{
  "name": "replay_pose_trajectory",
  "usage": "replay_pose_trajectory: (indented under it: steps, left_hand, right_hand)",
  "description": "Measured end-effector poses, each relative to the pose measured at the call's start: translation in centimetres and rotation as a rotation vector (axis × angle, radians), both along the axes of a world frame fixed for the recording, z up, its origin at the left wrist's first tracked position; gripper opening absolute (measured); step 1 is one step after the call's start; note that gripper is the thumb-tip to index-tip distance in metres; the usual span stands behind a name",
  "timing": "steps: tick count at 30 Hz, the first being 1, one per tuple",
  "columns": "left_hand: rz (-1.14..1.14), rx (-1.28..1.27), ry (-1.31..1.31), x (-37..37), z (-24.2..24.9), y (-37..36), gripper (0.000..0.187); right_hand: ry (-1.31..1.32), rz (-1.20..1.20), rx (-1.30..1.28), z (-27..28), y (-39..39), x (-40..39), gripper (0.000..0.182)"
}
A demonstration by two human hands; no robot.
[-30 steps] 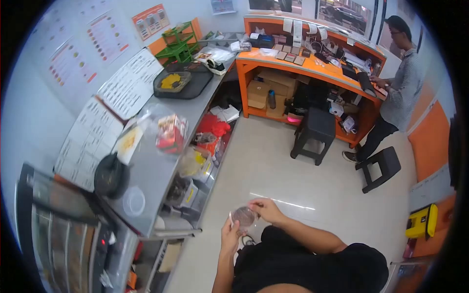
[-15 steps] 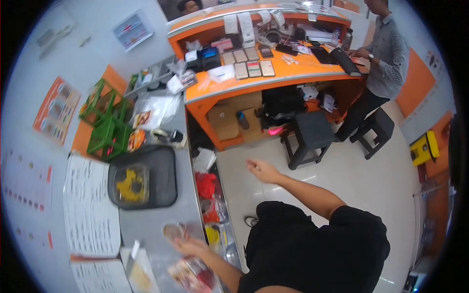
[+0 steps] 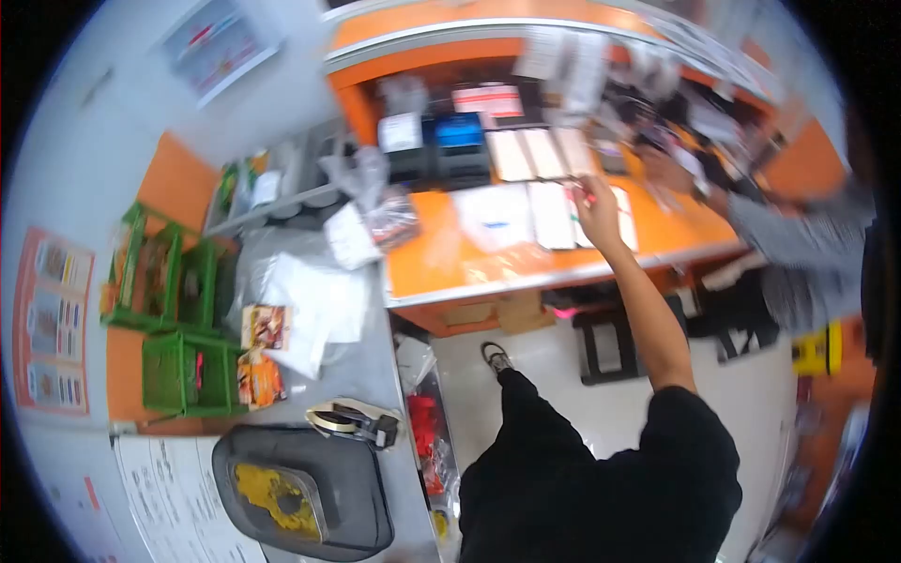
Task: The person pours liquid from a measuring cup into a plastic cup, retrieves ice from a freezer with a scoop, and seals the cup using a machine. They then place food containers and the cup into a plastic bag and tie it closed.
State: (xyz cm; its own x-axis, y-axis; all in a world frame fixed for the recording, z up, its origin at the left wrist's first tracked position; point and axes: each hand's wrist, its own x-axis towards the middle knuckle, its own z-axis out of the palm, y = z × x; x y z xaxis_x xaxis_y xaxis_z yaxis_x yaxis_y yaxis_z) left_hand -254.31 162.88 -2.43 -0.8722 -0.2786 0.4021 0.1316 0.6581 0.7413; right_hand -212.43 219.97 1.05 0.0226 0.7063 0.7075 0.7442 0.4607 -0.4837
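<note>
My right hand reaches over the orange counter, at the flat pale rectangular devices lying there in rows. Its fingers are bent together near a small red spot, and blur hides what they hold, if anything. Left of it lie a clear plastic bag and two dark machines, one with a blue top. My left hand is out of the frame.
Another person's arm reaches over the counter from the right. A dark stool stands below. On the left metal table are green baskets, a tape dispenser and a black tray holding a container of yellow food.
The view has moved closer to the orange counter. My right hand has gone from above the floor to the devices. My left hand has left the view. The other person's arm now reaches farther over the counter.
</note>
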Motion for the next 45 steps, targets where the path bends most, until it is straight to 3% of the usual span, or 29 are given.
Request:
replay_pose_trajectory:
  steps: [2,6,9,10,13,15,19,21,22,23,25,26,28,30,32,34,38,40,43,45]
  left_hand:
    - [0.084,0.027,0.089,-0.8,3.2,2.4,0.032]
    - [0.12,0.106,0.288,-3.4,10.1,9.8,0.031]
    - [-0.172,0.182,0.231,-6.9,12.8,19.1,0.027]
    - [-0.347,0.034,0.328,-7.9,14.0,23.9,0.02]
    - [-0.893,0.177,0.121,-12.9,13.2,35.4,0.013]
    - [-1.125,0.053,0.066,-15.7,13.7,43.1,0.015]
    - [-1.269,-0.066,0.04,-20.8,12.2,54.7,0.011]
    - [-1.295,-0.083,0.032,-24.2,10.2,59.0,0.011]
    - [-1.292,-0.076,0.024,-25.6,9.7,60.9,0.011]
    - [-1.29,-0.099,0.005,-26.8,8.9,62.6,0.011]
    - [-1.289,-0.118,-0.055,-28.3,6.6,65.3,0.011]
    - [-1.311,-0.155,-0.009,-29.1,5.2,66.7,0.014]
    - [-1.324,-0.179,0.044,-30.6,3.2,69.0,0.017]
    - [-1.332,-0.217,0.21,-30.8,1.5,71.1,0.027]
    - [-1.272,-0.296,0.172,-30.4,1.4,72.3,0.031]
    - [-1.208,-0.378,0.137,-30.0,1.2,72.5,0.035]
    - [-1.13,-0.377,0.13,-30.0,1.1,73.2,0.035]
    - [-1.111,-0.389,0.147,-29.6,1.0,73.3,0.034]
    - [-1.072,-0.342,0.245,-29.4,0.9,73.9,0.028]
    - [-1.095,-0.19,0.292,-29.8,0.1,74.2,0.02]
  right_hand:
    - [0.058,0.123,-0.087,3.3,0.5,-6.0,0.006]
    - [0.136,0.662,-0.12,7.3,5.6,-18.1,0.011]
    - [0.133,0.906,-0.118,9.9,10.2,-30.0,0.011]
    - [0.068,0.94,-0.138,9.9,12.2,-34.1,0.012]
    - [-0.176,0.932,-0.25,7.1,19.2,-46.3,0.013]
    - [-0.299,0.815,-0.445,5.4,22.7,-51.8,0.012]
    - [-0.423,0.734,-0.382,1.8,27.9,-60.1,0.011]
    - [-0.364,0.835,-0.133,1.5,29.3,-63.1,0.01]
    - [-0.421,0.939,-0.31,2.3,29.7,-63.8,0.012]
    - [-0.432,0.943,-0.333,2.9,29.8,-63.9,0.012]
    - [-0.812,1.1,-0.513,3.6,30.0,-63.2,0.022]
    - [-0.828,1.106,-0.533,2.0,30.3,-63.1,0.022]
    - [-0.737,1.243,0.061,-0.1,31.1,-63.0,0.034]
    - [-0.784,1.202,-0.055,0.9,31.0,-62.6,0.035]
    - [-0.82,1.158,-0.195,0.2,31.2,-61.9,0.036]
    - [-0.591,1.201,0.041,-0.7,32.0,-61.3,0.029]
    - [-0.517,1.176,0.015,-0.5,32.0,-60.4,0.024]
    - [-0.395,1.181,0.176,-0.6,32.1,-60.4,0.019]
    - [-0.277,1.143,0.074,-0.9,31.9,-60.5,0.016]
    - [-0.341,1.134,0.02,-0.9,32.3,-60.5,0.014]
